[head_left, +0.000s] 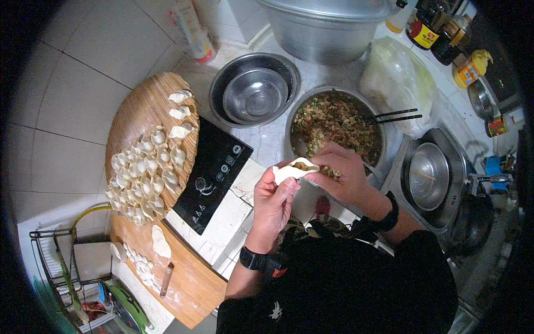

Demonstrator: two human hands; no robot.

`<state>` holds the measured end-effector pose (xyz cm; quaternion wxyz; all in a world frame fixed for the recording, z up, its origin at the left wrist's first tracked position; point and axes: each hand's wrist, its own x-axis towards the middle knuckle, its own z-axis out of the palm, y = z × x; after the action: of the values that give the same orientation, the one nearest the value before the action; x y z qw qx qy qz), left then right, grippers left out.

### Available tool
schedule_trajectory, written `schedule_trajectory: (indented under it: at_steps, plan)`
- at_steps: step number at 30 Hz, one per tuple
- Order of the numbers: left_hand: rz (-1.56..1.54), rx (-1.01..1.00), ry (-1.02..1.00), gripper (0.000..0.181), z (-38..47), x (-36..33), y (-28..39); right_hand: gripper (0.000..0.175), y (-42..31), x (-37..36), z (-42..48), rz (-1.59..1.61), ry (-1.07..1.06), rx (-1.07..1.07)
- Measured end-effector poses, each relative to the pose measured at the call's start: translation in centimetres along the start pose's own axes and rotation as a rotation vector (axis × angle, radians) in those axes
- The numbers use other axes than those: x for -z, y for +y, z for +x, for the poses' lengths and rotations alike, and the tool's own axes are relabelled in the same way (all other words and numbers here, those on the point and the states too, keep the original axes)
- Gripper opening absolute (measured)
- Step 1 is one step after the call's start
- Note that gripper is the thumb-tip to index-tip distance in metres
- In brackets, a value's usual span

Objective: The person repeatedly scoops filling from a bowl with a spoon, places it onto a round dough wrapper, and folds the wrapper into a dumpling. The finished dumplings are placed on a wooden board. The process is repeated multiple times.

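Observation:
My left hand (273,200) holds a folded dough wrapper (294,170) between thumb and fingers, its top gaping over brownish filling. The fingertips of my right hand (344,173) grip the wrapper's right end. A clump of filling (331,172) shows against my right hand; whether a utensil carries it is hard to tell. Just beyond my hands stands a steel basin of minced filling (338,121), black chopsticks (398,116) resting over its right rim. To the left, several finished dumplings (146,167) crowd the lower part of a round slatted tray (137,104), with others along its right edge.
A wooden board (192,288) at lower left bears dough pieces (139,263), rolled wrappers (160,242) and a small rolling pin (167,279). A black induction cooktop (212,175) lies partly under the tray. Nested steel bowls (255,94), a large pot (325,33), a plastic bag (400,79) and a sink (452,175) surround the basin.

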<state>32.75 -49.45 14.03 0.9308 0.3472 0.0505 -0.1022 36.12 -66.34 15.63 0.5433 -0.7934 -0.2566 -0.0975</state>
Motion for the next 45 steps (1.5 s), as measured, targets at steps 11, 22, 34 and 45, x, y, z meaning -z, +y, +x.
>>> schedule_trajectory:
  at_steps: [11,22,34,45]
  plan:
    - [0.139,-0.027,0.035,0.034,0.1,0.5,0.4,0.017,-0.1,-0.4,0.7,-0.028,0.051,0.107]
    - [0.445,-0.108,-0.003,0.034,-0.5,0.3,0.8,0.018,-0.2,-0.2,0.9,-0.046,0.019,0.182]
    - [0.643,-0.155,-0.022,0.044,-1.2,-0.6,1.6,0.009,-1.2,-0.6,1.0,0.013,0.01,0.163]
    - [1.113,-0.511,-0.145,0.044,-0.6,-1.1,1.9,0.01,-1.5,-2.2,0.7,0.224,-0.07,-0.069]
